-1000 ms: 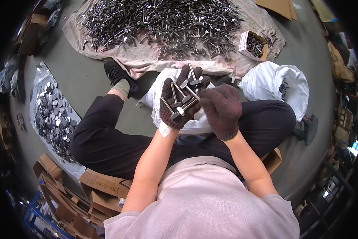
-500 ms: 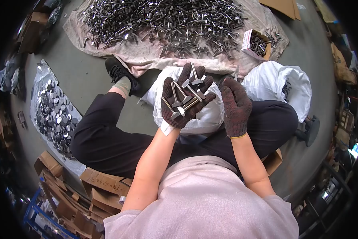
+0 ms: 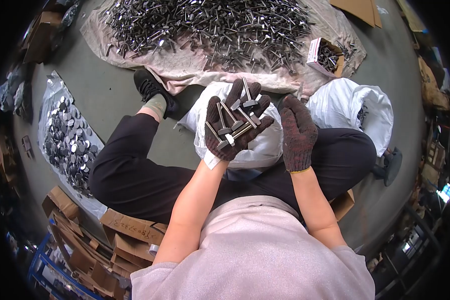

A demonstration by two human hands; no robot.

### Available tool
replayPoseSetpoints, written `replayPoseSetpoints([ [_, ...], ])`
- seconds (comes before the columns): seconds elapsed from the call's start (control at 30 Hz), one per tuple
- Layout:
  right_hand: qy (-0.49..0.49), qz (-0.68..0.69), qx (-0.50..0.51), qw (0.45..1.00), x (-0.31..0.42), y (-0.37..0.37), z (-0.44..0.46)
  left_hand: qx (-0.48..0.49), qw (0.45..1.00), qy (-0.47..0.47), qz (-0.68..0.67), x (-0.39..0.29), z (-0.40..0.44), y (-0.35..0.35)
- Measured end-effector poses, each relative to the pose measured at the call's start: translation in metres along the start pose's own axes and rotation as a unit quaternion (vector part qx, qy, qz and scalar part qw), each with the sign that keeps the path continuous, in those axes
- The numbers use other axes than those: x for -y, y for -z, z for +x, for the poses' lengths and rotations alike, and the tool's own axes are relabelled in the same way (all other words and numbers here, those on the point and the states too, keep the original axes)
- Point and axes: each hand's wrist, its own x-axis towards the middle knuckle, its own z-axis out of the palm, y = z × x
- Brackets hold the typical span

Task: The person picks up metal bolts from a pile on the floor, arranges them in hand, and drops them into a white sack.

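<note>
My left hand (image 3: pixel 230 122), in a dark knitted glove, is turned palm up with its fingers spread. Several metal T-shaped bolts (image 3: pixel 236 125) lie across the palm and fingers, pointing different ways. To its right is my right hand (image 3: pixel 299 135), in a matching glove, with fingers stretched out close together. I see no object in it, though part of its inner side is hidden. A thin pointed metal piece (image 3: pixel 300 90) shows just beyond its fingertips; whether they touch, I cannot tell. Beneath my left hand stands a white woven sack (image 3: pixel 265 150) between my legs.
A large pile of T-bolts (image 3: pixel 210 30) covers a stained cloth (image 3: pixel 185 80) ahead. A small box (image 3: pixel 313 52) of metal parts stands at its right. Another white sack (image 3: pixel 330 105) leans by my right knee. Round metal discs (image 3: pixel 72 140) lie on plastic at left, near cardboard boxes (image 3: pixel 130 227).
The view has shifted slightly. Both hands keep nearly the same pose, and the bolts in my left palm lie as before.
</note>
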Motion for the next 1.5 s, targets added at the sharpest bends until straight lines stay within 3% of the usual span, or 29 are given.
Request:
replayPoseSetpoints([
  [0.13,0.094,-0.091,0.002,0.991,0.012,0.004,0.0,0.009,1.0,0.004,0.005,0.001,0.0,-0.001],
  [0.2,0.246,-0.185,0.0,0.951,0.021,0.007,-0.004,0.009,1.0,-0.001,0.002,0.0,0.0,-0.001],
  [0.23,0.247,-0.185,0.0,0.951,0.027,0.008,-0.005,0.019,0.999,0.003,-0.025,-0.001,0.0,0.001],
  [0.3,0.366,-0.184,0.083,0.908,0.036,0.007,-0.009,0.03,0.998,0.008,-0.052,-0.003,0.001,0.003],
  [0.4,0.392,-0.196,0.123,0.89,0.034,-0.004,-0.025,0.019,0.999,-0.009,0.043,-0.003,0.003,0.005],
  [0.67,0.394,-0.205,0.142,0.885,0.032,-0.007,-0.028,-0.011,0.998,-0.033,0.057,-0.001,0.001,0.009],
  [0.8,0.34,-0.167,0.068,0.923,0.031,-0.014,-0.007,-0.003,1.0,-0.017,0.007,-0.006,0.0,0.01],
  [0.83,0.292,-0.174,0.031,0.94,0.036,-0.024,-0.008,0.086,0.992,-0.012,0.088,-0.007,0.006,0.01],
  [0.87,0.242,-0.18,-0.006,0.953,0.04,-0.034,-0.009,0.087,0.992,-0.007,0.09,-0.004,0.007,0.01],
  [0.9,0.13,-0.062,0.081,0.986,0.043,-0.043,-0.009,-0.014,0.98,-0.062,0.188,0.003,0.01,-0.007],
  [0.93,0.13,-0.061,0.077,0.987,0.043,-0.047,-0.005,-0.115,0.946,-0.115,0.282,0.01,0.013,-0.016],
  [0.97,0.07,0.069,0.115,0.989,0.043,-0.05,0.0,-0.08,0.868,-0.138,0.47,0.015,0.018,-0.014],
  [1.0,0.009,0.198,0.15,0.969,0.043,-0.053,0.006,-0.078,0.869,-0.134,0.47,0.015,0.03,-0.025],
  [1.03,-0.048,0.324,0.185,0.927,0.044,-0.057,0.014,-0.186,0.639,-0.057,0.744,0.014,0.047,-0.047],
  [1.07,-0.106,0.443,0.214,0.864,0.044,-0.06,0.021,-0.267,0.316,0.029,0.91,0.016,0.057,-0.064],
  [1.1,-0.161,0.552,0.239,0.783,0.044,-0.063,0.026,-0.162,0.115,-0.137,0.97,0.025,0.046,-0.069],
  [1.13,-0.209,0.649,0.262,0.683,0.044,-0.065,0.032,-0.159,0.113,-0.14,0.971,0.023,0.047,-0.068],
  [1.17,-0.252,0.732,0.28,0.568,0.044,-0.065,0.035,-0.118,0.039,-0.207,0.971,0.021,0.048,-0.062],
  [1.2,-0.246,0.733,0.279,0.569,0.038,-0.065,0.037,-0.075,-0.036,-0.272,0.959,0.019,0.05,-0.054],
  [1.23,-0.235,0.754,0.292,0.54,0.023,-0.065,0.038,-0.147,0.071,-0.265,0.95,0.024,0.053,-0.056],
  [1.27,-0.225,0.773,0.303,0.509,0.008,-0.066,0.037,-0.054,0.179,-0.235,0.954,0.015,0.043,-0.06],
  [1.3,-0.257,0.802,0.266,0.469,-0.006,-0.068,0.033,-0.062,0.511,-0.257,0.818,0.011,0.037,-0.041],
  [1.33,-0.256,0.804,0.262,0.469,-0.006,-0.066,0.031,-0.067,0.777,-0.244,0.577,0.014,0.033,-0.045],
  [1.4,-0.244,0.777,0.257,0.521,-0.003,-0.063,0.027,-0.164,0.754,-0.259,0.58,0.01,0.011,-0.087],
  [1.43,-0.279,0.77,0.237,0.523,-0.001,-0.059,0.026,-0.205,0.78,-0.257,0.533,-0.001,0.003,-0.08],
  [1.5,-0.298,0.774,0.236,0.506,-0.004,-0.055,0.024,-0.245,0.754,-0.248,0.556,-0.015,-0.01,-0.065],
])
